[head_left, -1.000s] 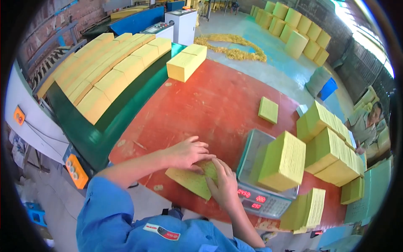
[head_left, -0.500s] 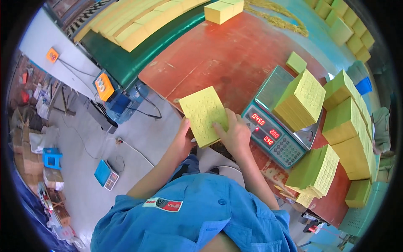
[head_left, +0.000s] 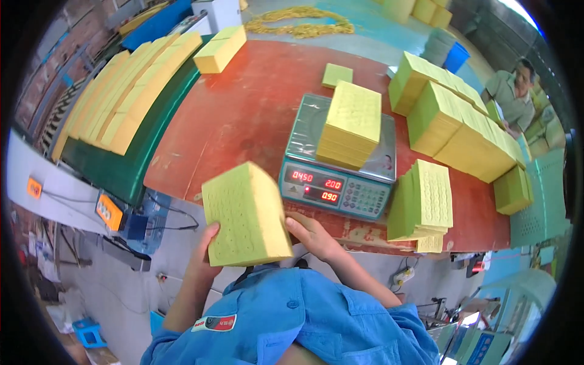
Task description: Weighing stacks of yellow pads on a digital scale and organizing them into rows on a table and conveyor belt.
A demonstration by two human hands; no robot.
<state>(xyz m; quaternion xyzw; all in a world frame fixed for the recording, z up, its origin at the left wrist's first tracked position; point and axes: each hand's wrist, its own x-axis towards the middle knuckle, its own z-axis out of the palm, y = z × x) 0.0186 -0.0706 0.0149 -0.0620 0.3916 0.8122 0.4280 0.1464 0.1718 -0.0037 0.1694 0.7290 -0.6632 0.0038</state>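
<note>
I hold a thick stack of yellow paper sheets (head_left: 237,213) in front of my waist, just off the table's near edge. Its large face carries rows of curved stamped marks. My left hand (head_left: 204,249) is closed on its lower left side, thumb on the face. My right hand (head_left: 311,234) grips its right edge; the fingers are partly hidden behind the stack. Ahead and to the right, a digital scale (head_left: 334,194) with red lit figures bears another stack of yellow sheets (head_left: 353,121). A leaning, slightly fanned stack (head_left: 423,204) stands right of the scale.
The red table (head_left: 243,103) also holds a small yellow pad (head_left: 337,75) and a long row of yellow stacks (head_left: 453,121) at right. A green conveyor belt (head_left: 125,176) with yellow blocks (head_left: 140,91) runs at left. Another person (head_left: 514,91) sits at the far right.
The stack in my hands has turned, so its thick side now shows, and it appears further left. My view has swung right, bringing the other person into sight. The scale's stack stays put.
</note>
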